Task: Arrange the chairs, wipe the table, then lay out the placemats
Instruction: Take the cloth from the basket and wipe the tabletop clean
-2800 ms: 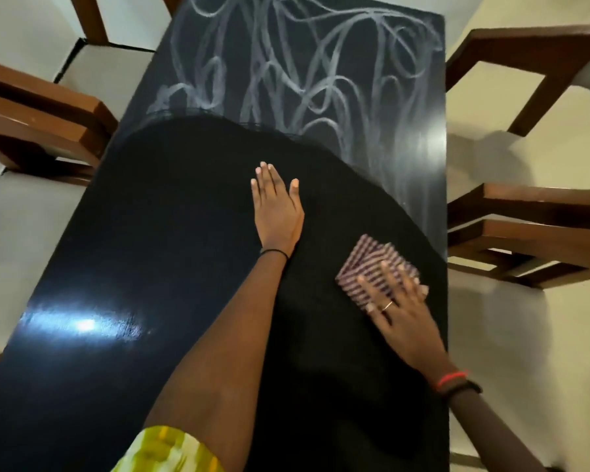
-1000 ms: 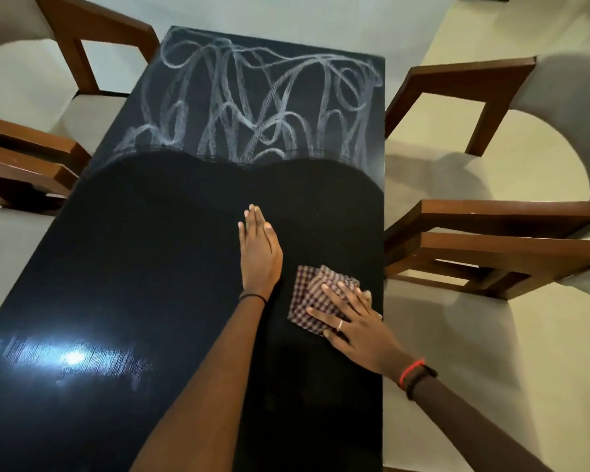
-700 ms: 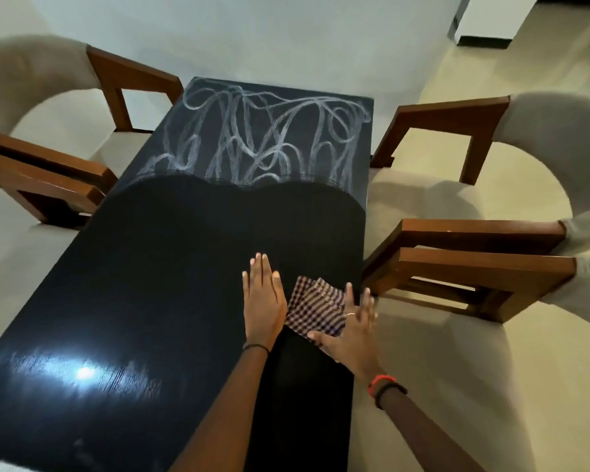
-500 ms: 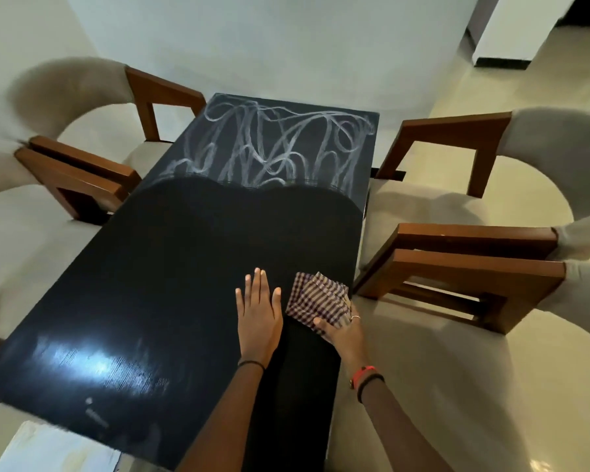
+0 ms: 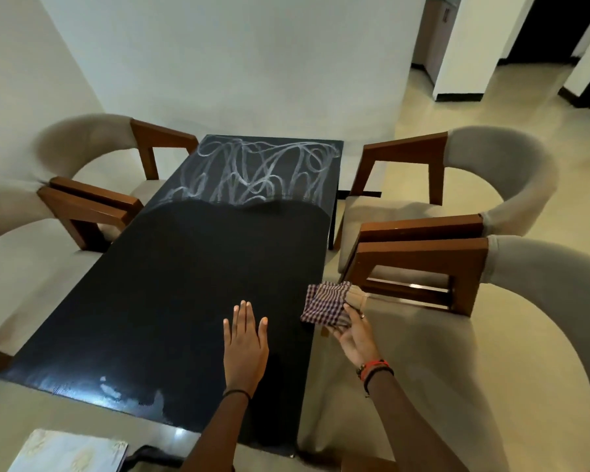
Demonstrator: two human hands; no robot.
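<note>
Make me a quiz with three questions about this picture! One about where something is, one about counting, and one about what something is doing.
1. Where are the white scribbly marks on the black table?
A. at the far end
B. under the flat hand
C. all over it

2. How many chairs with wooden arms show beside the table?
A. two
B. four
C. six

3. What is the checked cloth doing?
A. lying spread flat in the table's middle
B. hanging over a chair arm
C. held in the right hand at the table's right edge

Answers:
1. A, the marks sit only on the far part; the near part is plain dark.
2. B, two chairs stand on each side.
3. C, the right hand's fingers close on the cloth at the edge, while the left hand lies flat on the table.
</note>
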